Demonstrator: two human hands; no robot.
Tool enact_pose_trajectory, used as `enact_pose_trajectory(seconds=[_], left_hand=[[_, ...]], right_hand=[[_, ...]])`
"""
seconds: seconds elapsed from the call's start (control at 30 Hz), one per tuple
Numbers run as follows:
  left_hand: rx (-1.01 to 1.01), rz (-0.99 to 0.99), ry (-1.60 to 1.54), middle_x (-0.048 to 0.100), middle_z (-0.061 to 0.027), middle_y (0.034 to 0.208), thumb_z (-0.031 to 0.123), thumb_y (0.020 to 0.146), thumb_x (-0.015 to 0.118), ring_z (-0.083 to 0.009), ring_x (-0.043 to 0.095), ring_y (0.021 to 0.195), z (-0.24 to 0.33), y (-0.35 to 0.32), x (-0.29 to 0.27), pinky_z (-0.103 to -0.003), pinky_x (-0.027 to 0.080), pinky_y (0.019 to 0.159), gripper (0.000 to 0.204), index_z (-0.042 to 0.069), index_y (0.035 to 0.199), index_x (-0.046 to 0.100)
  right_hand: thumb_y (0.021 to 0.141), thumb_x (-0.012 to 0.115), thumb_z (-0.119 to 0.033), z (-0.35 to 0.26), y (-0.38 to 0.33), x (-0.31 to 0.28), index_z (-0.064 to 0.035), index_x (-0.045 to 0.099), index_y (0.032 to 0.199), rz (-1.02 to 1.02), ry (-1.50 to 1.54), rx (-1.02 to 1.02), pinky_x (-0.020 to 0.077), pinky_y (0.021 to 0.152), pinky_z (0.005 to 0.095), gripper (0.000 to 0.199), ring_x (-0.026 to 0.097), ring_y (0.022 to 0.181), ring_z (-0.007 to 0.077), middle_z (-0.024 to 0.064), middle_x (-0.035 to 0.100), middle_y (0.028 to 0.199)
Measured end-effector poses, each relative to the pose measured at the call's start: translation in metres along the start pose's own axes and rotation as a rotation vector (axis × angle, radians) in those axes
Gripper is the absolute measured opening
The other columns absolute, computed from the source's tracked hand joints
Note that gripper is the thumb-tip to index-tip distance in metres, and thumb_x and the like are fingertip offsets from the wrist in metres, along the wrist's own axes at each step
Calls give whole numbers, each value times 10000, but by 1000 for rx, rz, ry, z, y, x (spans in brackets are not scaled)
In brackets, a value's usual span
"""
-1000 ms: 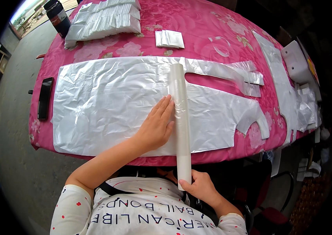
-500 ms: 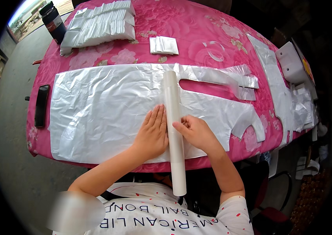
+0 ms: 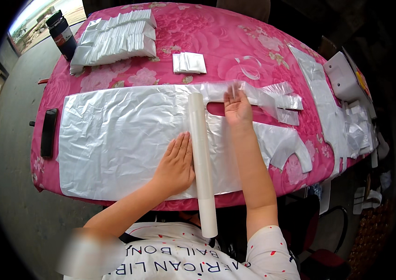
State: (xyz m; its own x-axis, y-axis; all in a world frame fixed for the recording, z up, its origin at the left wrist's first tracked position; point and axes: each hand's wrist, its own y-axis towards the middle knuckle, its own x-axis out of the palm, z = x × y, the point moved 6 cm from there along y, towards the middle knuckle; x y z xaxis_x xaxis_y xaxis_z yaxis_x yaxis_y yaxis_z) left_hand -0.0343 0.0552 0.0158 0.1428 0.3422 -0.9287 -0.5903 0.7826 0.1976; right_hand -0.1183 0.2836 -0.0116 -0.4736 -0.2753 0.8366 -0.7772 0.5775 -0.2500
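A large thin plastic apron (image 3: pixel 114 135), whitish and shiny, lies spread across the table. Over it rests a long pale tube (image 3: pixel 200 154), its near end sticking out past the table's front edge. My left hand (image 3: pixel 176 161) lies flat on the plastic, fingers stretched, along the left side of the tube. Reaching farther, my right hand (image 3: pixel 237 107) is over the narrow top part of the apron, beside the cut-out opening, its fingers apart and slightly blurred. Nothing shows in its grasp. Loose straps (image 3: pixel 284 102) of the apron extend to the right.
Rows of folded plastic packets (image 3: pixel 114 42) stand at the back left by a dark bottle (image 3: pixel 61 35). A small packet stack (image 3: pixel 189 63) lies at the back. A phone (image 3: pixel 49 133) is at the left edge. More plastic sheeting (image 3: pixel 317 88) and a white box (image 3: pixel 342 74) are right.
My right hand has left the tube and moved away from me to the apron's far strap, its fingers opening. My left hand stays flat beside the tube.
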Motion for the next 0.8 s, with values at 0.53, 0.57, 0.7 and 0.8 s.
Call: enact_pose_trajectory(seconds=[0.53,0.57,0.7,0.8], left_hand=[[18,40,-48,274,-287,1392,182,805,388,-371,233,1331,0,0,1,-447,155,1099,602,-146,1301,297],[18,47,-38,284,-288,1386,187,811,377,-373,239,1328,0,-1,1,-449,155,1099,596,-146,1299,301],[32,65,-30,306,-290,1375,192,823,362,-380,253,1320,0,-1,1,-456,155,1096,585,-148,1296,305],[71,4,-173,316,-294,1366,192,829,380,-389,258,1315,3,4,1,-461,157,1094,583,-154,1291,302]], right_hand=[[972,320,-201,-220,8,77,1,492,1146,-22,-207,-495,446,903,421,317,531,1078,285,158,547,1166],[968,330,-182,-196,-9,107,-12,476,1198,-98,-310,-506,418,954,443,321,506,1121,287,164,534,1195],[972,361,-216,-62,-80,191,-17,474,1245,-510,-708,-421,385,973,319,356,519,1100,214,132,541,1223],[942,440,-273,72,-128,209,13,585,1043,-842,-942,-354,439,811,330,336,592,935,234,153,631,1023]])
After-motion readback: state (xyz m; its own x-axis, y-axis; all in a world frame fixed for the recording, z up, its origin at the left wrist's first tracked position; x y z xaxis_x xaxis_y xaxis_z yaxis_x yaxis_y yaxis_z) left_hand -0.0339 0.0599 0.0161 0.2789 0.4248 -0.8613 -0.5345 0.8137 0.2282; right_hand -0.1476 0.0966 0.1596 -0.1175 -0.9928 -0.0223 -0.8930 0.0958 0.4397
